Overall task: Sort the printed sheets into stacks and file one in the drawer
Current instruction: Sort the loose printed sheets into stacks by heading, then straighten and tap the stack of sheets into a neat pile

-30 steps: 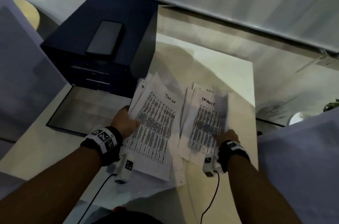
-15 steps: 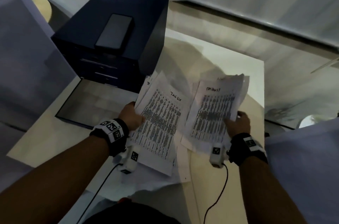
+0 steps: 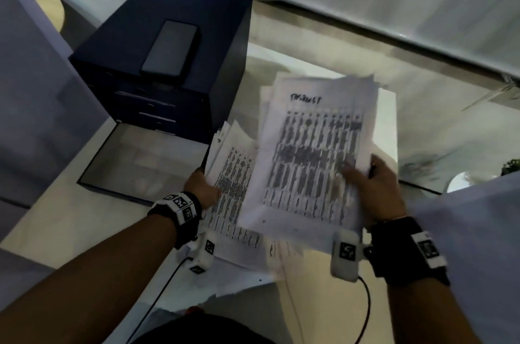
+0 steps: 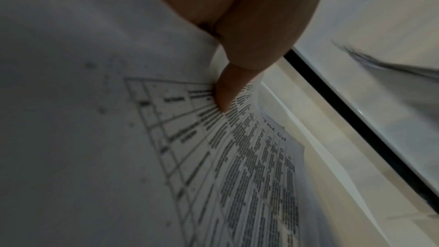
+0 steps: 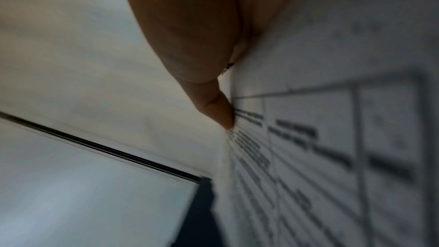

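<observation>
Above the desk (image 3: 389, 107) my right hand (image 3: 374, 188) holds one stack of printed sheets (image 3: 312, 163) lifted, while my left hand (image 3: 201, 188) grips the other stack (image 3: 230, 183) beside the open drawer (image 3: 146, 157).

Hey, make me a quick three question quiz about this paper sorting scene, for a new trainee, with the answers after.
1. True or false: the right hand holds its stack of sheets lifted off the table.
2. What lies on top of the dark drawer cabinet? A) a mug B) a phone C) a stapler
3. Fill in: the left hand keeps its grip on the other stack at that stack's ____ edge.

Key:
1. True; its lower edge hangs above loose sheets.
2. B, the phone.
3. Left; the thumb presses on the printed top sheet.
</observation>
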Motion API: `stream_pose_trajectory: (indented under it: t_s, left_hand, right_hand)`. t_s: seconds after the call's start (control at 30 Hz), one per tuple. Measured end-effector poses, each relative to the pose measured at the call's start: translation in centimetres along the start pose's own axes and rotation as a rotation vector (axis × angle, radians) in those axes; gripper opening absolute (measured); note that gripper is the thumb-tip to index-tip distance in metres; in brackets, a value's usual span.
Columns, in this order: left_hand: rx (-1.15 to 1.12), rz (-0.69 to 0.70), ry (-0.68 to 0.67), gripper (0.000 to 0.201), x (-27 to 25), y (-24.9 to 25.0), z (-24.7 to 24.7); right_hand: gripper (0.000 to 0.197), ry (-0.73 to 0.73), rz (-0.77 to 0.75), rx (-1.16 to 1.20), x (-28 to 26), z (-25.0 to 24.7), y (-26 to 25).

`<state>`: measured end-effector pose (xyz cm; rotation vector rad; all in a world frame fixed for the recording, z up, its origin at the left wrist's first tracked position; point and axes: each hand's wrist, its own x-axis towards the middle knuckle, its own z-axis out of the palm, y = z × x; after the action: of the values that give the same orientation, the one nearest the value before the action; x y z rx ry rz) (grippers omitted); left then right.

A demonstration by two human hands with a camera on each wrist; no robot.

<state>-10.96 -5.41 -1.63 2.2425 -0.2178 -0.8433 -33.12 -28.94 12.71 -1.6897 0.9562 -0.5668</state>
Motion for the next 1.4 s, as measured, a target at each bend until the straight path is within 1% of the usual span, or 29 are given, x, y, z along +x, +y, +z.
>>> stream_pose_trajectory:
  t_s: [0.07, 0.13, 0.23, 0.27, 0.3, 0.33, 0.4, 0.47, 0.5, 0.57, 0.6, 0.63, 0.67, 0.7, 0.73, 0.77, 0.8, 0.83, 0.87, 0.93, 1.03, 1.07, 1.1, 1.17, 1.2, 1.27, 1.3, 1.33, 1.4]
  left_hand:
    - [0.008, -0.008, 0.027, 0.050, 0.1, -0.1, -0.2]
    - [0.037, -0.004, 0.036, 0.047, -0.1, -0.1, -0.4]
    - [0.038, 0.004, 0.008, 0.043, -0.2, -0.2, -0.3]
    - [0.031, 0.004, 0.005, 0.043, -0.2, -0.2, -0.3]
    - [0.023, 0.003, 0.008, 0.044, -0.3, -0.4, -0.3]
    - [0.018, -0.002, 0.007, 0.045, -0.3, -0.5, -0.3]
    - [0.022, 0.000, 0.001, 0.047, -0.3, -0.7, -0.3]
    - [0.034, -0.012, -0.011, 0.049, -0.3, -0.7, -0.3]
    - [0.041, -0.021, -0.016, 0.049, -0.3, -0.7, -0.3]
    - [0.053, -0.039, -0.020, 0.049, -0.2, -0.7, -0.2]
    - [0.055, -0.046, -0.019, 0.048, -0.3, -0.5, -0.1]
    - [0.048, -0.054, -0.017, 0.049, -0.2, -0.4, 0.0]
    - [0.028, -0.062, -0.016, 0.050, -0.1, -0.5, 0.2]
    - [-0.006, -0.070, -0.018, 0.054, -0.1, -0.4, 0.2]
    - [-0.044, -0.079, -0.021, 0.060, -0.1, -0.4, 0.3]
    - [-0.073, -0.089, -0.025, 0.069, 0.0, -0.5, 0.4]
    - [-0.083, -0.102, -0.031, 0.076, 0.0, -0.4, 0.5]
    - [-0.065, -0.107, -0.040, 0.082, -0.1, -0.4, 0.7]
    - [-0.034, -0.098, -0.048, 0.085, -0.1, -0.4, 0.8]
    - [0.024, -0.056, -0.054, 0.079, -0.5, -0.5, 1.1]
    - [0.066, 0.011, -0.019, 0.066, -1.1, -0.3, 0.9]
    - [0.045, 0.047, -0.005, 0.065, -1.3, -0.2, 0.6]
    - [0.001, 0.096, -0.004, 0.066, -1.6, 0.1, 0.2]
    - [-0.131, 0.186, -0.032, 0.066, -2.3, 1.2, -1.1]
    - [-0.212, 0.227, -0.059, 0.064, -2.9, 2.0, -1.9]
    - [-0.397, 0.294, -0.154, 0.057, -4.5, 3.9, -3.5]
    - [-0.477, 0.326, -0.209, 0.053, -5.2, 4.8, -4.3]
    - [-0.540, 0.356, -0.261, 0.051, -5.8, 5.7, -4.9]
    - [-0.630, 0.406, -0.307, 0.050, -6.5, 7.3, -5.6]
  right_hand:
    - [0.028, -0.061, 0.144, 0.011, -0.7, 2.2, 4.3]
    - [0.039, -0.115, 0.292, -0.027, -1.7, 4.6, 8.2]
    - [0.074, -0.136, 0.550, 0.001, -2.7, 7.2, 12.2]
    - [0.083, -0.120, 0.599, 0.020, -2.8, 7.8, 12.8]
    - [0.084, -0.093, 0.625, -0.012, -2.6, 8.2, 13.3]
    - [0.076, -0.066, 0.632, -0.070, -2.3, 8.3, 13.4]
    - [0.053, -0.007, 0.619, -0.158, -1.7, 8.1, 13.4]
    - [0.040, 0.055, 0.603, -0.252, -1.4, 7.9, 13.1]
    - [0.035, 0.050, 0.589, -0.337, -1.4, 7.7, 13.0]
    - [0.020, -0.081, 0.569, -0.516, -1.3, 7.7, 12.7]
    - [0.022, -0.137, 0.561, -0.588, -1.3, 7.8, 12.7]
    - [0.022, -0.149, 0.558, -0.612, -1.4, 8.0, 12.5]
    - [0.021, -0.130, 0.548, -0.605, -1.4, 8.2, 12.1]
    - [0.026, -0.096, 0.527, -0.612, -1.4, 8.6, 12.1]
    - [0.034, -0.118, 0.506, -0.625, -1.5, 9.2, 11.9]
    - [0.038, -0.182, 0.481, -0.628, -1.7, 9.7, 11.6]
    - [0.039, -0.254, 0.441, -0.646, -1.9, 10.1, 11.5]
    - [0.039, -0.270, 0.411, -0.675, -2.0, 10.4, 11.4]
    - [0.039, -0.250, 0.398, -0.693, -2.1, 10.5, 11.2]
    - [0.040, -0.218, 0.377, -0.724, -2.2, 10.9, 10.9]
    - [0.038, -0.320, 0.351, -0.642, -2.5, 11.6, 10.7]
    - [0.042, -0.335, 0.345, -0.634, -2.7, 11.7, 10.8]
    - [0.050, -0.337, 0.348, -0.633, -2.7, 11.4, 11.1]
    - [0.078, -0.320, 0.377, -0.589, -2.6, 10.3, 11.9]
    - [0.092, -0.294, 0.398, -0.484, -2.4, 9.6, 12.1]
    - [0.113, -0.225, 0.393, -0.154, -2.1, 8.2, 11.3]
    - [0.117, -0.206, 0.370, 0.018, -1.9, 7.5, 10.4]
    - [0.114, -0.204, 0.332, 0.137, -1.6, 7.0, 9.2]
    - [0.091, -0.179, 0.234, 0.239, -1.1, 5.6, 6.3]
